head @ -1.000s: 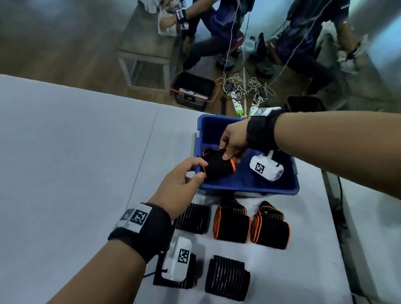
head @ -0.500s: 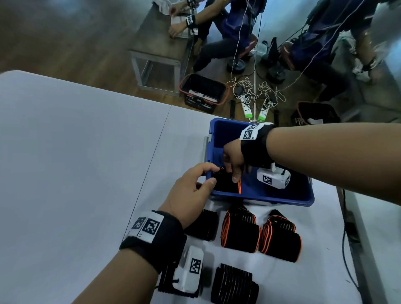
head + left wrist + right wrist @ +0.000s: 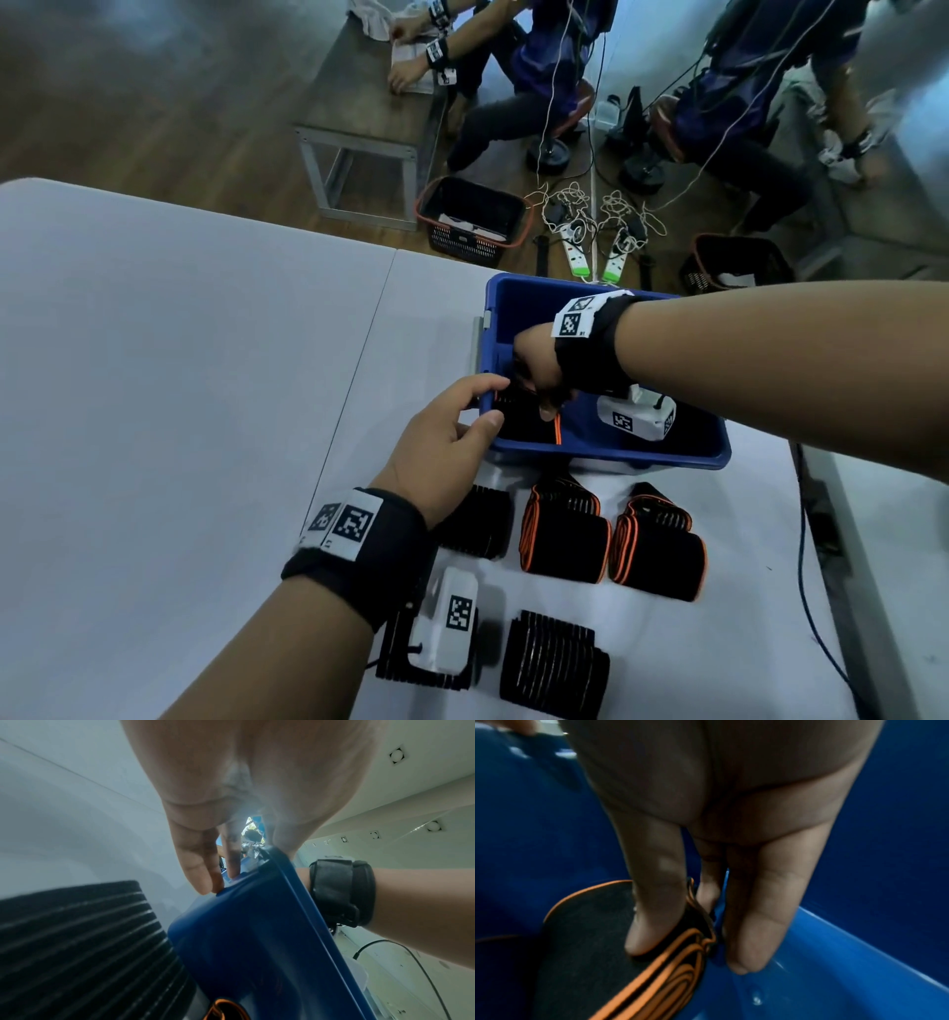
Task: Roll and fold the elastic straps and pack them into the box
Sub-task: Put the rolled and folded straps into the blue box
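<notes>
Right hand (image 3: 536,367) reaches down inside the blue box (image 3: 606,442), thumb on top of a rolled black strap with orange edge (image 3: 529,421), other fingers (image 3: 759,923) down the strap's side against the box floor, so it pinches the roll. Strap sits in the near-left corner of the box, touching the wall by the look of it. Left hand (image 3: 441,442) is at that same corner from outside; its fingertips (image 3: 205,880) touch the box rim and wall, thumb near the rim, fingers loosely bent, not wrapped round anything. The two hands are close together, the box wall between them.

On the white table (image 3: 179,385) just in front of the box: two rolled orange-edged straps (image 3: 562,534) (image 3: 657,550) side by side, a ribbed black roll (image 3: 480,521) partly under the left wrist, another ribbed black roll (image 3: 552,663) nearer the camera, one more mostly hidden under the left wrist camera (image 3: 452,622). Right wrist camera (image 3: 637,419) hangs over the box interior.

Beyond the table, on the floor, a black basket (image 3: 472,221) and power strips (image 3: 590,252); seated people at a bench farther back
</notes>
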Demonstrator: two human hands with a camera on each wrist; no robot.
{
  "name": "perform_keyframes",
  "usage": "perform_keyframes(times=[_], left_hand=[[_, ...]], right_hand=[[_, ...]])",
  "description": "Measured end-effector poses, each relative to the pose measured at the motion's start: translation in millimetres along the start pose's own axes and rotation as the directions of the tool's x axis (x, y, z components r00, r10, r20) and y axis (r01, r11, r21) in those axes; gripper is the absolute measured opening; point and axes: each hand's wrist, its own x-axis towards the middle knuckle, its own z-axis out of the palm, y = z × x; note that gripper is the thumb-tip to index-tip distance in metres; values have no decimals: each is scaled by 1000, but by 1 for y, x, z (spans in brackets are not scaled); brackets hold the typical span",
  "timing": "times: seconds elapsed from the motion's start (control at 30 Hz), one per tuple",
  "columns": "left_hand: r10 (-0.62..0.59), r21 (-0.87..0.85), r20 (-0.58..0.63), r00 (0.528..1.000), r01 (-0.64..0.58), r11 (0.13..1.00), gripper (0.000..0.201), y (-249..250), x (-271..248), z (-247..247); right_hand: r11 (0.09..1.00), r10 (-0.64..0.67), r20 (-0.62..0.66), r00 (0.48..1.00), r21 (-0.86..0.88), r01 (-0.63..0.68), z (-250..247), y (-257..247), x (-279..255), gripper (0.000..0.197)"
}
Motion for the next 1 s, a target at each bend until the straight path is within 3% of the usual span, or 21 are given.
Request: perform_keyframes(times=[0.1,0.17,0.23,0.4,0.57,0.73,0.8,0.87,0.93,1.0], left_hand=[[5,9,-10,1000,-5,1000,40,0,-1,0],[21,19,-5,1000,-21,1000,42,1,-1,1],[22,20,-1,1000,-22,1000,43,2,0,1],[32,14,-2,999,-32,999,45,4,-1,0],[34,12,9,999,-34,999,44,1,1,-1],[19,27,8,1000,-19,999,42,-2,4,-1],[11,33,10,1000,-11,999,42,-2,5,-2],[8,36,15,1000,-9,999,42,-2,4,-2],[0,30,21,1000,-1,1000,43,-1,3,-2],[-8,35,33,999,7,999,44,0,3,-3]], right_hand=[[999,33,-126,991,18,-31,-1,7,-11,26],[996,51,-210,976,85,-33,-2,14,-27,33],[990,51,-280,959,138,-12,-2,23,-46,41],[942,58,-443,895,322,98,19,41,-113,30],[870,61,-413,909,468,154,76,40,-174,30],[892,147,-274,951,451,-8,153,48,-177,31],[891,220,-254,942,446,-88,182,53,-165,43],[871,285,-280,917,476,-126,206,56,-152,68],[859,307,-325,894,500,-113,221,55,-141,90],[860,294,-354,888,503,-84,231,52,-133,96]])
